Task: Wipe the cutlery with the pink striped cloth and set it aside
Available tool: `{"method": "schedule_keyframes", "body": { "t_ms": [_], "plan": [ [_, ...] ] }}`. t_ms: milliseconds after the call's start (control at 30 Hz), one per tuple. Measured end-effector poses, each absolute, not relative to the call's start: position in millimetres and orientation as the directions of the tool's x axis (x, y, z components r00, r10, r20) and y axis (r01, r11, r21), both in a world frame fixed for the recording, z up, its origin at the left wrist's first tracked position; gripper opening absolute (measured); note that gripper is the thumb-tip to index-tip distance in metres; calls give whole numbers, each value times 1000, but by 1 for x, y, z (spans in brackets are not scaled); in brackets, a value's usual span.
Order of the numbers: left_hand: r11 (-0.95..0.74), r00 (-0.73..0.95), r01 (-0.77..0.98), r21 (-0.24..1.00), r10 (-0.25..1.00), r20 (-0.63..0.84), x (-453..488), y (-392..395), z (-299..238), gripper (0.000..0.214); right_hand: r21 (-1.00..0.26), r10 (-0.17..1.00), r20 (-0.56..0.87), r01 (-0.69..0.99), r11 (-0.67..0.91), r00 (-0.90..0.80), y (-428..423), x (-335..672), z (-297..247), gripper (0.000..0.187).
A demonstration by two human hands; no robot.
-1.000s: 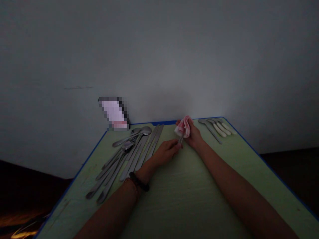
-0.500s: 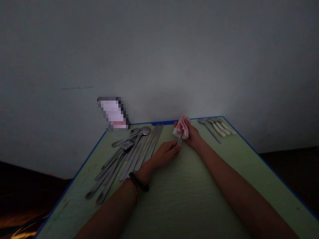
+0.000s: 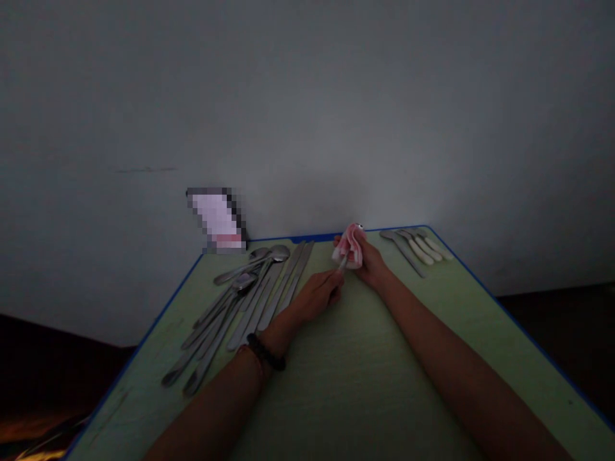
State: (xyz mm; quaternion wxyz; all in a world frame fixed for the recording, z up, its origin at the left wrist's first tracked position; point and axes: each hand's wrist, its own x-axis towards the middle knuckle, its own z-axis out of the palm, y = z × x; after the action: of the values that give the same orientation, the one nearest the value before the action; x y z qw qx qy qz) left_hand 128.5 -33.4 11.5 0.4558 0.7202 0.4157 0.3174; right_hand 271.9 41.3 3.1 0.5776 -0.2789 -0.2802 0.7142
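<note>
My left hand [image 3: 318,296] pinches the handle of a metal utensil [image 3: 342,264] near the far middle of the green table [image 3: 365,371]. Its other end disappears into a pink and white cloth [image 3: 350,246], bunched in my right hand [image 3: 369,262], whose fingers are wrapped round it. The two hands almost touch. A dark bead bracelet [image 3: 262,352] circles my left wrist.
A spread of several steel spoons and knives [image 3: 240,301] lies left of my hands. Several utensils with pale handles [image 3: 416,246] lie at the far right corner. A blurred-out object [image 3: 216,221] leans on the grey wall. The table has a blue edge.
My left hand has pulled back slightly to the left, so a bit more of the utensil shows outside the cloth. The right hand holding the cloth has shifted a little left.
</note>
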Motion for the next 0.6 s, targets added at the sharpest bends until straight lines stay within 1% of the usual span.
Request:
{"method": "schedule_keyframes", "body": {
  "t_ms": [133, 233, 367, 433, 533, 600],
  "plan": [
    [-251, 452, 336, 908, 889, 78, 129, -34, 12, 40, -721, 980, -73, -669, -182, -187, 42, 272, 2, 30],
    [-262, 428, 345, 901, 899, 98, 130, -34, 13, 39, -699, 989, -48, -703, -133, -140, 42, 272, 2, 28],
    [-273, 434, 392, 878, 897, 85, 128, -34, 16, 33, -605, 1000, -15, -796, -21, -15, 44, 272, 1, 25],
    [-273, 453, 413, 869, 889, 64, 128, -34, 17, 32, -563, 1000, -16, -827, 6, 19, 45, 273, 0, 23],
    [-268, 462, 406, 874, 885, 57, 127, -35, 17, 34, -537, 999, -51, -843, -24, 4, 47, 276, 0, 25],
    [-267, 446, 386, 883, 892, 75, 128, -36, 16, 37, -551, 998, -67, -833, -45, -10, 48, 278, 1, 27]
  ]
}}
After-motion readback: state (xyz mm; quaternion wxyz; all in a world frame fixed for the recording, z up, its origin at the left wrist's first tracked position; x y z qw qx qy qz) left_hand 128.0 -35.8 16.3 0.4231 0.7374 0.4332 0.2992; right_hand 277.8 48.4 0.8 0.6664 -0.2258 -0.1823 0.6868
